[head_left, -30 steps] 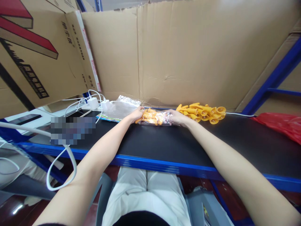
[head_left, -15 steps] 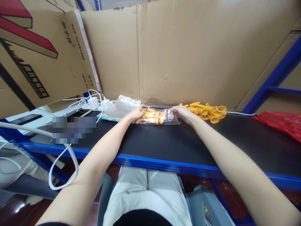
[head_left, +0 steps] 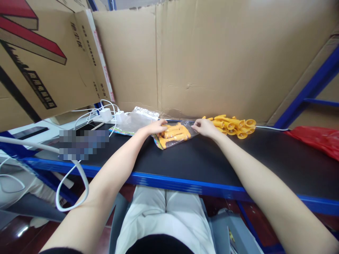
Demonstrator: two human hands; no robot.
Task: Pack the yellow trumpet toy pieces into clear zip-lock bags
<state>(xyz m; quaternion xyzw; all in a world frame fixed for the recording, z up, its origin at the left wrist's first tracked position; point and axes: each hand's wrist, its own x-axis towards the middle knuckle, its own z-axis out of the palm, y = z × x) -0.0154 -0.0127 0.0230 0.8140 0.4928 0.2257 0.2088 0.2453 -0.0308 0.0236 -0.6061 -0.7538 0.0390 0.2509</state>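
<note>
A tall brown cardboard sheet stands behind a black-topped, blue-edged bench above dark-red flooring.

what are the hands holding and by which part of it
A clear bag of yellow pieces: the left hand grips its left end, the right hand pinches its right end.

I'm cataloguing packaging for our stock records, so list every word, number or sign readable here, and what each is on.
"商用电脑机箱": black label on the big cardboard box at left.
Fine print on that label: too small to read.
Black characters near the box's edge, large and small: too unclear to quote.
Filled bag and flat bag: colourful print, no readable words.
</note>
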